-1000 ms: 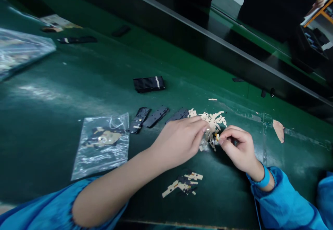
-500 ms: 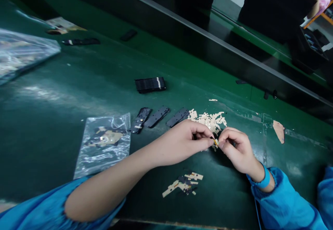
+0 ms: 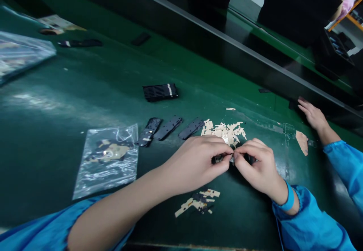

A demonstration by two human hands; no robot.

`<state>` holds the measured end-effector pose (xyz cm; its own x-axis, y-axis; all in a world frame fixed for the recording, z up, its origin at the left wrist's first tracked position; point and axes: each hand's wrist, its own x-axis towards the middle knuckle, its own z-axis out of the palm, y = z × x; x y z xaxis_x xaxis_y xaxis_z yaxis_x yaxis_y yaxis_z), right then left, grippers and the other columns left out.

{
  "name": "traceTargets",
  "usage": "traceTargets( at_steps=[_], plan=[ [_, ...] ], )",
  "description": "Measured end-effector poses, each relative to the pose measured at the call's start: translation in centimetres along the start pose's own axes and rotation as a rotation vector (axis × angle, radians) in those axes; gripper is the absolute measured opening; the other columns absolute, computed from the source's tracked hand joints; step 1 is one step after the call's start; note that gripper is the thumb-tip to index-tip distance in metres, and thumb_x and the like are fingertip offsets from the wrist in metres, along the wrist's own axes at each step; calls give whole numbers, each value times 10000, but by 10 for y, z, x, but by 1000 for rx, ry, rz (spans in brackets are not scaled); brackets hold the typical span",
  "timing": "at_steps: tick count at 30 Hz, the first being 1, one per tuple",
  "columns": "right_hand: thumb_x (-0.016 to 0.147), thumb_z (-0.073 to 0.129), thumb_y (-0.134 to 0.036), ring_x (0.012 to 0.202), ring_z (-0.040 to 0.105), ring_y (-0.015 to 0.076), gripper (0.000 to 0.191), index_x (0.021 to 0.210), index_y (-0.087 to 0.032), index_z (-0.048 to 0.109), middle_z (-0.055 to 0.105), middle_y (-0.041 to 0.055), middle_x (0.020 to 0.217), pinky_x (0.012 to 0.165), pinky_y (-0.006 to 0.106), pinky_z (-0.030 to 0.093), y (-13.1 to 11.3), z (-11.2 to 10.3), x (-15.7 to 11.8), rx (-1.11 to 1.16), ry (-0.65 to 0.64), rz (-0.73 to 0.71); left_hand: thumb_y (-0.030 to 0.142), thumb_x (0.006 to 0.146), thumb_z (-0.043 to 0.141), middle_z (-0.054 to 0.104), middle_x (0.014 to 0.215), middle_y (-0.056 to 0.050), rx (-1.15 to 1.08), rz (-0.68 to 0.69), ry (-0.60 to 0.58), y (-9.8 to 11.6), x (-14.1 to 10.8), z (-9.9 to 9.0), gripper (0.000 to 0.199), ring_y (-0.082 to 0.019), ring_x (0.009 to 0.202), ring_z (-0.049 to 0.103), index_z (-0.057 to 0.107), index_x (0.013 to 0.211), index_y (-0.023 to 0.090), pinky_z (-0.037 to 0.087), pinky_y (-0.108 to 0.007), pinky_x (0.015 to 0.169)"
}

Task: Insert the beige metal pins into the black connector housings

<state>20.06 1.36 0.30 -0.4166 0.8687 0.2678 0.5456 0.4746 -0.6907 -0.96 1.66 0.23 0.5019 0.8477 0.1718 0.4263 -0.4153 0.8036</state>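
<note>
I see the left hand (image 3: 198, 160) and right hand (image 3: 256, 164) now meeting fingertip to fingertip, right of centre, pinched narrow, apparently on the small yellow part, newly hidden, so I can't check it. Pale pieces (image 3: 219, 130) lie just above; a co-worker's hand (image 3: 314, 118) has appeared, far right.

Looked like an assembly workshop: green bench (image 3: 93, 96) held stacked black parts (image 3: 160, 92), loose beige pieces (image 3: 221, 130), a clear parts bag (image 3: 103, 179); two people wore matching blue sleeves (image 3: 347, 166).
</note>
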Motion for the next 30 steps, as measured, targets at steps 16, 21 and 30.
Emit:
traceTargets(
  at_steps=[16, 21, 30],
  plan=[
    [896, 745, -247, 580, 513, 144, 344, 589, -206, 596, 575, -16, 598, 589, 299, 394, 18, 5, 6, 64, 28, 151, 330, 819, 709, 681, 663, 6, -675, -435, 112, 6, 10, -19, 152, -135, 583, 584, 762, 801, 189, 459, -234, 540],
    [886, 803, -230, 680, 592, 156, 194, 1075, -234, 761, 710, 37, 903, 571, 282, 477, 7, -1, 7, 265, 114, 5, 361, 767, 716, 594, 574, 39, -990, -590, -99, 5, 15, -8, 185, -114, 518, 545, 668, 805, 187, 394, -188, 448],
    [880, 792, -156, 641, 582, 144, 79, 873, -232, 775, 682, 10, 767, 562, 282, 475, -2, -4, 3, 397, 212, 35, 433, 764, 734, 608, 667, 13, -1111, -668, -246, 4, 15, -4, 270, -122, 557, 569, 657, 806, 178, 408, -177, 433]
  ],
)
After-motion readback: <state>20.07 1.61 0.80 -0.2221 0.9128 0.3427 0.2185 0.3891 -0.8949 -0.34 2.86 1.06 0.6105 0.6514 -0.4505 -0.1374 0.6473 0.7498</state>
